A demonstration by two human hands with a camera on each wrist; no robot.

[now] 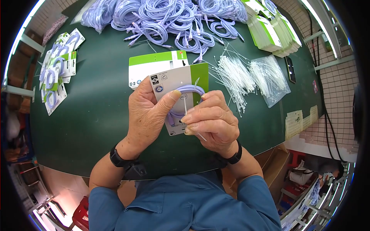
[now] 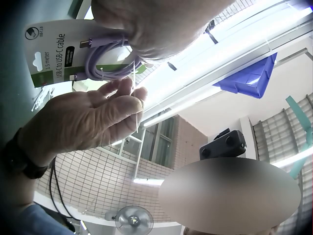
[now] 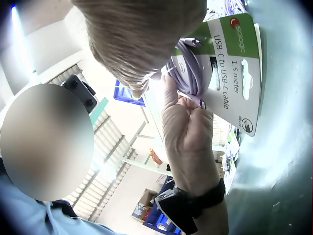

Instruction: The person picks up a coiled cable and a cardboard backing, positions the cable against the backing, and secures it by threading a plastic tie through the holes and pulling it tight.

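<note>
My left hand grips a white and green USB-C cable card, its thumb pressing a coiled lilac cable against the card's face. A thin white cable tie runs across the coil, and its lower part is between the fingertips of my right hand. In the left wrist view the tie passes near the coil, and the right hand pinches it. The right wrist view shows the printed card with the coil beside its hang hole; the left hand supports it.
Just behind the held card lies a stack of cards. Many lilac cables are heaped at the back. Loose cable ties and a bag of ties lie right, below card stacks. Carded cables sit at left.
</note>
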